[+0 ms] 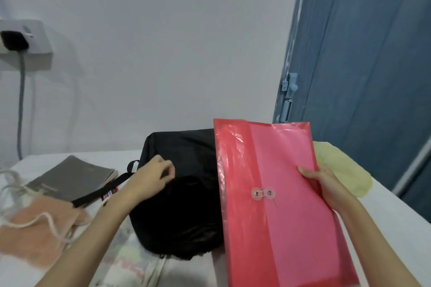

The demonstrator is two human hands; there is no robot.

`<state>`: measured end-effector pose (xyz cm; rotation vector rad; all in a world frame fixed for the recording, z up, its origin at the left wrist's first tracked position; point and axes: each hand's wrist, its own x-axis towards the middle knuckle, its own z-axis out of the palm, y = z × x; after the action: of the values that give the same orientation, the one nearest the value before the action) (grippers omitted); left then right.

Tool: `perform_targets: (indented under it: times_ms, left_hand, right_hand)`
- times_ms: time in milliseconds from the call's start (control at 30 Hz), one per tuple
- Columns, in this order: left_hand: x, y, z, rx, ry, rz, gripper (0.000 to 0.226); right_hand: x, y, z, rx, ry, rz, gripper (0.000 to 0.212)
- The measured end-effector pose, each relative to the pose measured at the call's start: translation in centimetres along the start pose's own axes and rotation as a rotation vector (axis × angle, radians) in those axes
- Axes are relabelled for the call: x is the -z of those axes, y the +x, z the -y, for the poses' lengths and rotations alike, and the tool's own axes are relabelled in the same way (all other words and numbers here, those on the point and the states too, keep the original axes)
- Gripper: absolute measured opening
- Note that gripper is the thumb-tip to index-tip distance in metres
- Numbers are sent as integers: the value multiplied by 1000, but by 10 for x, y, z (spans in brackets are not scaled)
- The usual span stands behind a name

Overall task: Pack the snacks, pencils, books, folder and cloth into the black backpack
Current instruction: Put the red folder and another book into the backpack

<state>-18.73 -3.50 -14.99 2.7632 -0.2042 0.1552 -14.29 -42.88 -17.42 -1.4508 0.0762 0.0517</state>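
The black backpack (184,196) lies on the white table (384,202), its dark opening facing me. My left hand (151,176) pinches the fabric at the upper edge of that opening. My right hand (326,184) grips the right edge of a red plastic folder (275,200) with a string-and-button clasp, held upright in front of the backpack's right side. A grey book (74,176) lies to the left, partly under a black backpack strap (102,191). A pale yellow cloth (340,165) rests behind the folder on the right.
A peach-coloured cloth bag (39,233) with white cords lies at the left front. A printed plastic bag (130,261) sits under my left forearm. A wall socket with a black plug (16,41) and grey cable is at upper left. A blue door (363,53) stands on the right.
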Motion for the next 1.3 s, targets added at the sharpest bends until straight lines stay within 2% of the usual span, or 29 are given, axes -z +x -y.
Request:
perform_targets:
  times_ms: [33,67,100,167,233,300,367,433,500,600,700,767,800,900,967,1000,1067,1133,1200,1300]
  left_hand:
    - [1,6,-1,79,61,-256,11]
    - [1,11,-4,154,101,-453,7]
    - [-1,16,-6,204,113,-560,9]
    - [-11,22,-7,223,109,-611,9]
    - [-26,22,-10,189,90,-600,8]
    - [-41,14,-16,135,-75,-566,14]
    - [-56,1,-13,-46,-140,-440,30]
    - [-67,-5,4,-278,118,-245,51]
    - [-70,0,24,-360,287,-94,60]
    - [-68,11,39,-379,438,-47,78]
    - [-69,24,44,-341,585,-107,106]
    - [-67,30,45,-359,607,-86,113]
    - [-66,33,46,-377,595,-72,109]
    - [-53,44,41,-341,450,-103,74]
    - [-36,57,30,-205,379,-225,52]
    - [-28,64,23,-144,377,-267,44]
    - [-13,71,12,-116,374,-328,43]
    - [-8,71,12,-236,450,-401,58]
    - [-22,65,23,-363,607,-346,74]
    - [-47,45,39,-492,585,-280,53]
  right_hand:
    - [-2,-1,1,-6,-3,10,22]
    - [-3,-1,1,-9,-18,30,24]
    - [-5,-3,1,-19,-41,55,26]
    - [-11,-5,-1,-44,-87,94,26]
    - [-17,-4,-4,-53,-111,103,21]
    - [-21,-1,-8,-52,-112,77,21]
    - [-23,3,-10,-55,-119,41,20]
    - [-23,8,-13,-60,-129,16,17]
    - [-24,11,-15,-57,-135,16,17]
    - [-25,13,-15,-39,-189,19,21]
    - [-28,13,-13,-54,-254,54,27]
    - [-29,11,-12,-67,-289,76,29]
    - [-29,9,-11,-79,-299,104,29]
    - [-33,2,-7,-127,-389,290,25]
    - [-38,-3,-4,-194,-491,457,18]
    - [-42,-6,-3,-238,-547,525,21]
    - [-49,-5,-7,-330,-643,611,33]
    - [-54,-4,-11,-376,-716,625,23]
    - [-61,-5,-12,-367,-804,594,23]
    - [-75,-7,-10,-238,-1037,522,32]
